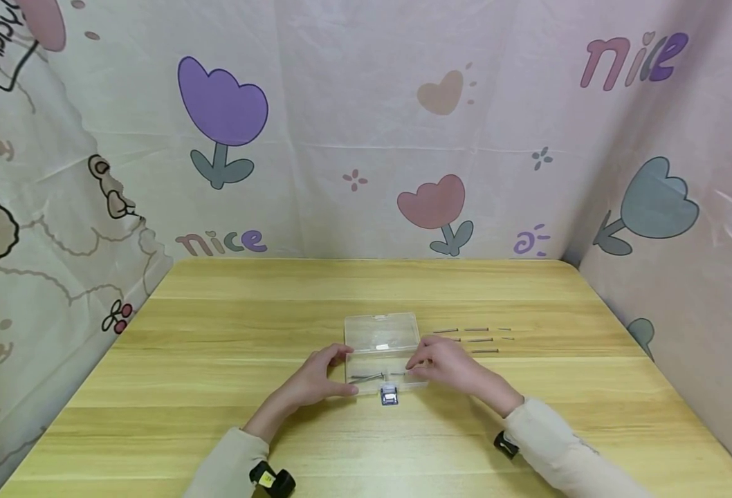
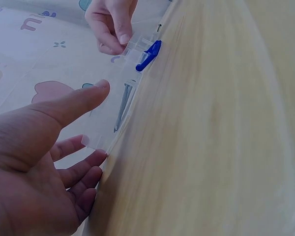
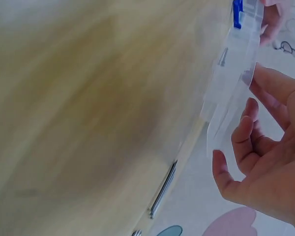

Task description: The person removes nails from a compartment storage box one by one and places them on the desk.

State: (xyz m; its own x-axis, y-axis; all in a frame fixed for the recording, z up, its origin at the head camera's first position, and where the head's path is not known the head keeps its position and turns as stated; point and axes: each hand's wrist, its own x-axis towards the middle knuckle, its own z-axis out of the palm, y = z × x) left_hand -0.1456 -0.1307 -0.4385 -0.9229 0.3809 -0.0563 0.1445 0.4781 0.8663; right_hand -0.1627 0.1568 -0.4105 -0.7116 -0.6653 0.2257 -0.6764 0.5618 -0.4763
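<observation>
A clear plastic box [image 1: 366, 363] lies with its lid [image 1: 381, 332] folded back and a blue latch [image 1: 389, 395] at its front. Long nails [image 1: 366, 378] rest in its left compartment. A smaller nail [image 3: 223, 56] is in the right one. My left hand [image 1: 316, 377] holds the box's left end, thumb at the front wall and fingers round the back. Over the right compartment is my right hand [image 1: 447, 363], its thumb and forefinger close together at the box. Whether those fingertips pinch anything is hidden. Its other fingers curl loosely in the right wrist view.
Several nails [image 1: 480, 339] lie in short rows on the wooden table [image 1: 248, 304], behind and right of the box. Shorter, thinner ones [image 1: 505, 329] are at the far right of these rows. A printed cloth [image 1: 328, 104] hangs behind the table and along both sides.
</observation>
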